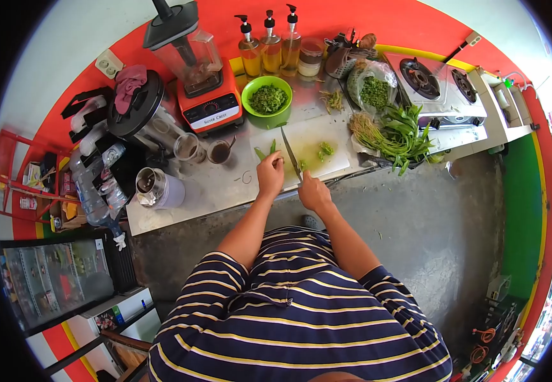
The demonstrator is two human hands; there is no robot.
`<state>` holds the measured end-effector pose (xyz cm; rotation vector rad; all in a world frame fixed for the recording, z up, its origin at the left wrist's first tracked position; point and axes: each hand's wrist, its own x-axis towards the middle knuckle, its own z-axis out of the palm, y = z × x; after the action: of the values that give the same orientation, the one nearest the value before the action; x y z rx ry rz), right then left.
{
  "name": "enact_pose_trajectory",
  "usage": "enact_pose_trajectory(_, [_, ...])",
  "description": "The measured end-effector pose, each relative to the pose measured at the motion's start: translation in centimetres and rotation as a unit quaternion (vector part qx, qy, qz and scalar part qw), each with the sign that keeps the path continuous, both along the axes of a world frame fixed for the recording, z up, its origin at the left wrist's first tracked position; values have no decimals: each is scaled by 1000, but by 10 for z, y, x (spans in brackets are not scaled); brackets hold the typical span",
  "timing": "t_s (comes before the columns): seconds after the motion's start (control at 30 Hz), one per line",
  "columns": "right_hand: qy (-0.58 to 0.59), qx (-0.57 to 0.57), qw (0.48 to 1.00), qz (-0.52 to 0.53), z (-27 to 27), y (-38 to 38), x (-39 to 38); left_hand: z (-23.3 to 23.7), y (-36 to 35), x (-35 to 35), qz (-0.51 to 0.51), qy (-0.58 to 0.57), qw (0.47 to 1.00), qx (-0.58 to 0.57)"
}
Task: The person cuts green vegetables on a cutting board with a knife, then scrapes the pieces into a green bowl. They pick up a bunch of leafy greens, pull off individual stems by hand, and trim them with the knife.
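My right hand [314, 192] is wrapped round the handle of a kitchen knife [290, 151], whose blade points away from me over a white cutting board [339, 164]. To its left, my left hand [271, 174] is closed with the fingers curled. Long green vegetable pieces [260, 153] stick out beyond those fingers. Small chopped green pieces [325, 150] lie on the board to the right of the blade, and a few more are near the right hand. Behind the board, a green bowl [267, 118] holds chopped greens [268, 99].
A red blender [211, 109], several pump bottles [271, 51] and a gas stove [438, 89] line the back. Leafy greens [403, 137] and a plastic bag [371, 86] of chopped greens are at right. Cups [219, 151] and a metal-topped container [159, 189] stand left.
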<state>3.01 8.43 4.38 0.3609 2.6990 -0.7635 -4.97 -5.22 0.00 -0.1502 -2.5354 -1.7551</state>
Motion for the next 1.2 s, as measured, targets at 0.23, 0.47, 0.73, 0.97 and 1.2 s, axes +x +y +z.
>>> enact_pose_trajectory(0.23, [-12,6,1000,10,-12,26,14,-10,-20,-8,117,65,982,-132])
enact_pose_trajectory(0.47, [-1,12,997,-78,-23,56,4,-10,-24,-1,66,28,979,-190])
enact_pose_trajectory(0.73, [-15,-169,985,18,-27,86,18,-8,-21,-2,94,4,987,-129])
enact_pose_trajectory(0.97, [-21,-98,994,-52,-32,105,13,12,-11,-7,107,31,994,17])
enact_pose_trajectory(1.2, [25,-93,994,-43,-25,113,12,29,-1,-2,55,-25,996,67])
